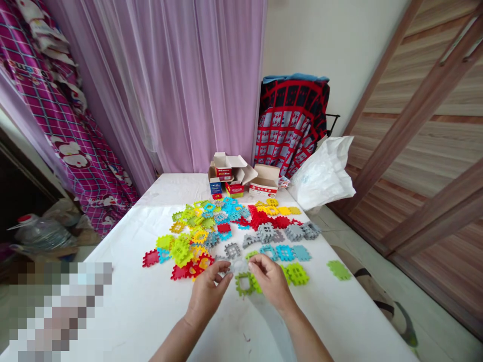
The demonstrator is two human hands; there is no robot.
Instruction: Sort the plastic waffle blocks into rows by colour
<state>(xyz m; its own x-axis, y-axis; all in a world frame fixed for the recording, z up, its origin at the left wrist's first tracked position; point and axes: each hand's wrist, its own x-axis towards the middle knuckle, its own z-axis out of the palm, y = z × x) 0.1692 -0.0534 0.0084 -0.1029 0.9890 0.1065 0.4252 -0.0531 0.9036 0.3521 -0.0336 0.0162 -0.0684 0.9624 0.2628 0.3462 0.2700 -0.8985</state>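
Note:
My left hand (211,282) is above the near middle of the white table, fingers curled, with a gap between thumb and forefinger and nothing visible in it. Opposite, my right hand (270,279) has its thumb and fingertips pinched together; what they hold, if anything, I cannot make out. A pale, see-through patch (238,265) shows between the hands, too faint to name. Just under the right fingertips lies a green square frame piece (244,284) with notched edges. More green notched pieces (298,274) lie to its right, partly behind that hand. Red notched pieces (181,271) lie beyond my left hand.
A mixed heap of coloured notched pieces (196,216) spreads behind. Blue (285,253), grey (295,232) and yellow pieces (285,210) lie in rows at right. Opened small cardboard boxes (263,181) stand at the back, beside a white plastic bag (322,173). One green piece (338,270) lies near the right edge.

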